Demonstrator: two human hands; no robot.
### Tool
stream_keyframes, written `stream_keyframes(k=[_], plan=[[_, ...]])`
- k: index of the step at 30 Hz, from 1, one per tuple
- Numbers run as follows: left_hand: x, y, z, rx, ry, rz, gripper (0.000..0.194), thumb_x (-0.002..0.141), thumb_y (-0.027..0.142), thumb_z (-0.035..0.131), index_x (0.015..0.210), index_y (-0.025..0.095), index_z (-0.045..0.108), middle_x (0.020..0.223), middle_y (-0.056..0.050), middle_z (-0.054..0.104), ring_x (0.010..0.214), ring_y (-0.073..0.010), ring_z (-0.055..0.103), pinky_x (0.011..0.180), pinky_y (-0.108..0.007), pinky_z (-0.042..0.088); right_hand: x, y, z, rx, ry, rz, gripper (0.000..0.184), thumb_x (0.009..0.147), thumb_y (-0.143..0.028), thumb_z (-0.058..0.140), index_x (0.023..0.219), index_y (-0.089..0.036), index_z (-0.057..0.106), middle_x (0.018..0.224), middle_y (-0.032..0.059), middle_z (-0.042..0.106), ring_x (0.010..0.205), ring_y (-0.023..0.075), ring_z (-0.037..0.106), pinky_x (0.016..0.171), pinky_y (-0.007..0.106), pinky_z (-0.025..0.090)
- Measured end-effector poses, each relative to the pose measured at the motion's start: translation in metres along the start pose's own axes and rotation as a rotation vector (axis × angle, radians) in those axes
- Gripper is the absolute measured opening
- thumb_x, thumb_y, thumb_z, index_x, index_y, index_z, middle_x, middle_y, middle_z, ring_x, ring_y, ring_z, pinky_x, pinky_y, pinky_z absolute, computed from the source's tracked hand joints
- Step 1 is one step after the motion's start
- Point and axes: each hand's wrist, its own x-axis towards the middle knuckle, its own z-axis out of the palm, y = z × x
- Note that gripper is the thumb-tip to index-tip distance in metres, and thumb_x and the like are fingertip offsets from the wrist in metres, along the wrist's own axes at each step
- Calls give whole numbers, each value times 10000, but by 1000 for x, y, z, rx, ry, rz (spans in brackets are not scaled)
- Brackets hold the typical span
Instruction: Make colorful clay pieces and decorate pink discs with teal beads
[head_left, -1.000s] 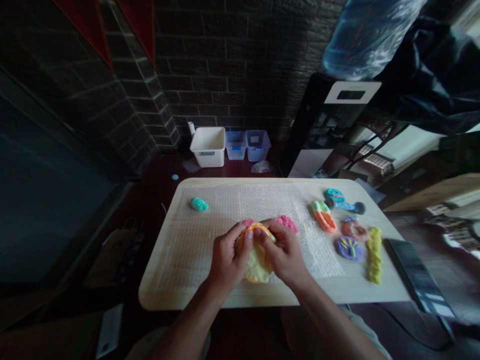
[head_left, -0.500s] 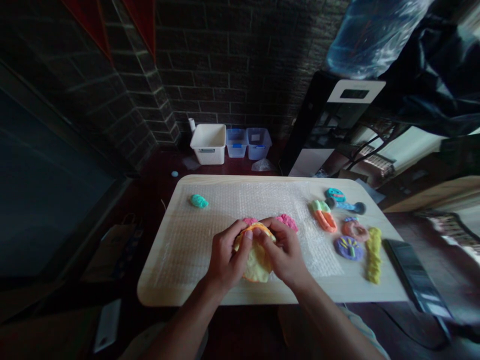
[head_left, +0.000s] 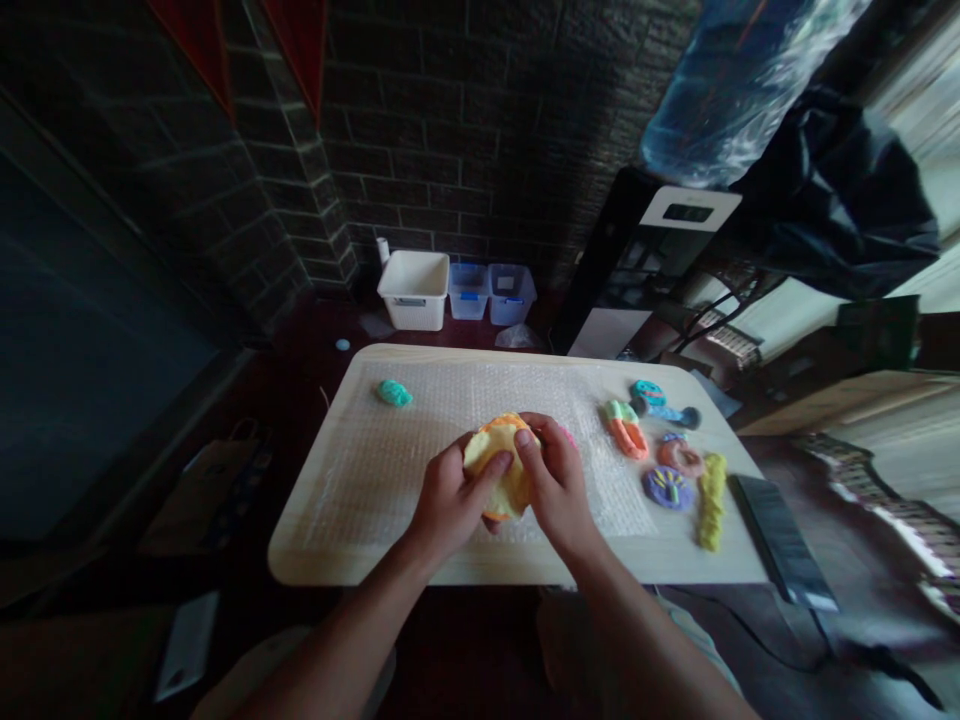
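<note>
Between my two hands is a flat, roundish yellow piece of modelling clay (head_left: pixel 496 455) with an orange edge, held above the table. My left hand (head_left: pixel 455 492) grips its left side, the thumb pressed on the yellow face. My right hand (head_left: pixel 556 482) grips the right side, its thumb near the upper right of the face. Both sets of fingers curl behind the piece and are mostly hidden. Partly covered by my right hand, a bit of pink clay (head_left: pixel 570 436) shows behind it.
Bubble wrap (head_left: pixel 360 480) covers much of the wooden table (head_left: pixel 300 560). A green clay lump (head_left: pixel 394 393) lies at the left. At the right are an orange-green clay piece (head_left: pixel 627 430), a purple disc (head_left: pixel 668 488), a yellow twisted strip (head_left: pixel 712 502) and a dark flat device (head_left: pixel 784 540).
The clay piece has tilted so its yellow face shows more fully, and my thumbs have shifted across it. My hands now cover more of the pink clay. The view has turned slightly.
</note>
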Motion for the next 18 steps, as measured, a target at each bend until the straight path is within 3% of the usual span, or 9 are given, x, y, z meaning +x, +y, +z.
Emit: stream_keyframes(k=[3, 7, 18], plan=[[-1, 1, -4, -64, 95, 12, 421, 884, 530, 720, 1066, 161, 634, 784, -22, 687, 495, -166, 670, 331, -222, 506, -5, 0, 2, 169, -132, 127, 460, 853, -515, 794, 1165, -231, 613, 1027, 57, 720, 796, 188, 698, 594, 258, 565], [-1, 4, -11, -68, 148, 24, 420, 881, 541, 726, 1022, 157, 631, 687, 6, 661, 425, -139, 621, 311, -198, 467, -9, 4, 3, 182, -393, 199, 415, 816, -496, 843, 1002, -176, 654, 783, 24, 732, 621, 148, 672, 532, 239, 518], [4, 7, -13, -122, 109, -22, 379, 909, 530, 695, 1021, 178, 612, 611, 14, 668, 348, -145, 588, 301, -212, 416, -7, -2, 1, 326, -512, 288, 405, 869, -554, 780, 915, -174, 649, 697, 23, 726, 547, 125, 637, 512, 230, 504]])
